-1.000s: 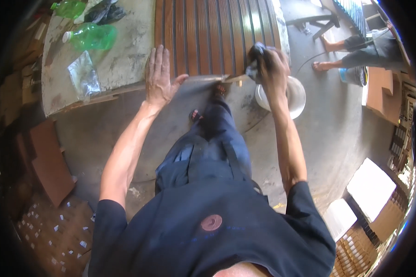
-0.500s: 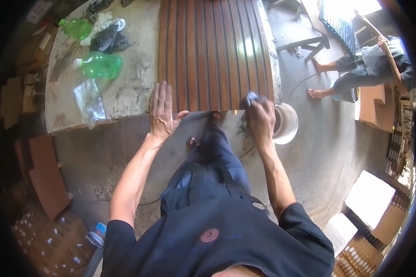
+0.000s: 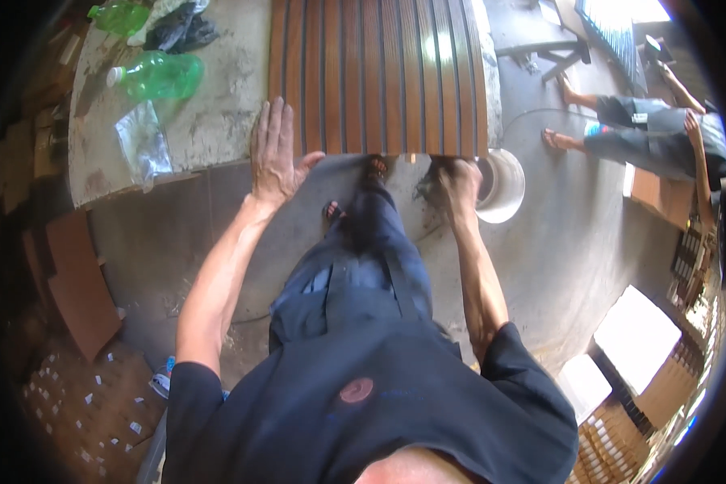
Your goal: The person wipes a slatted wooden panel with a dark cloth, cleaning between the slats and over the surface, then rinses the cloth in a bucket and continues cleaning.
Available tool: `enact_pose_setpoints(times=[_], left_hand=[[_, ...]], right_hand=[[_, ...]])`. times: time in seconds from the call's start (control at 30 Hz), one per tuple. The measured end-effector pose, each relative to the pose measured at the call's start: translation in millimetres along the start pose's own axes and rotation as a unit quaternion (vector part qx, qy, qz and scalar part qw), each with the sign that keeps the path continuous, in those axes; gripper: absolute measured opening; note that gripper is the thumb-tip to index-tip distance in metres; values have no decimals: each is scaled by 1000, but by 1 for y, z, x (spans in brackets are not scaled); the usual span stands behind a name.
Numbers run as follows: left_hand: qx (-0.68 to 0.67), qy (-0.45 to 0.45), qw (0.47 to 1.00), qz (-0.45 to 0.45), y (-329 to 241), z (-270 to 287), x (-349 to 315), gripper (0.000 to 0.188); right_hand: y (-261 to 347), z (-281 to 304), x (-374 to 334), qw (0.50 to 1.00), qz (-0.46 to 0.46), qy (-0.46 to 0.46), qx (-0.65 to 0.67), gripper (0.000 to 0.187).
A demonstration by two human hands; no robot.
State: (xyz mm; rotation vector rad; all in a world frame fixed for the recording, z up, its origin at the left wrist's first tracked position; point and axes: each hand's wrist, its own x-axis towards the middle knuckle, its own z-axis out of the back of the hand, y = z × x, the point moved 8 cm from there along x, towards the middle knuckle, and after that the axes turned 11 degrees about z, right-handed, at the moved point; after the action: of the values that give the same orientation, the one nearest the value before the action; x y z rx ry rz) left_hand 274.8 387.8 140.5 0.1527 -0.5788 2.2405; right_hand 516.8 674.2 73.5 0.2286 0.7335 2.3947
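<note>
A brown slatted wooden panel (image 3: 371, 81) with dark grooves lies on a stained pale table (image 3: 218, 121). My left hand (image 3: 274, 157) rests flat at the panel's near left corner, fingers stretched out and thumb spread, holding nothing. At the near right corner, my right hand (image 3: 461, 184) is closed, its fingers curled by the panel's front edge. The small bluish-grey rag seen in this hand a moment ago is now mostly hidden by it. A white bucket (image 3: 508, 189) stands just right of that hand.
Two green plastic bottles (image 3: 163, 77), a black plastic bag (image 3: 181, 31) and a clear plastic bag (image 3: 143, 143) lie on the table's left. A co-worker (image 3: 645, 133) stands at the far right near a trestle (image 3: 569, 52). White boards (image 3: 637, 339) lie at the lower right.
My right hand has come back from the panel's top to its front edge, and the rag has gone from sight. My left hand stays at the corner. The view has shifted slightly.
</note>
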Motion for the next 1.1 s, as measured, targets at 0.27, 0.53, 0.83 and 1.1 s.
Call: enact_pose_setpoints(times=[0.27,0.53,0.83,1.1], left_hand=[[15,-25,1000,7,12,1,10,100],[4,-21,1000,14,13,9,11,100],[12,3,1000,14,15,5,6,101],[0,-7,1000,2,9,5,13,100]], right_hand=[[118,87,-48,975,116,-115,152,21],[83,55,88,950,250,-183,-27,21],[79,61,133,948,251,-193,-26,20],[90,80,70,954,251,-163,-7,26]])
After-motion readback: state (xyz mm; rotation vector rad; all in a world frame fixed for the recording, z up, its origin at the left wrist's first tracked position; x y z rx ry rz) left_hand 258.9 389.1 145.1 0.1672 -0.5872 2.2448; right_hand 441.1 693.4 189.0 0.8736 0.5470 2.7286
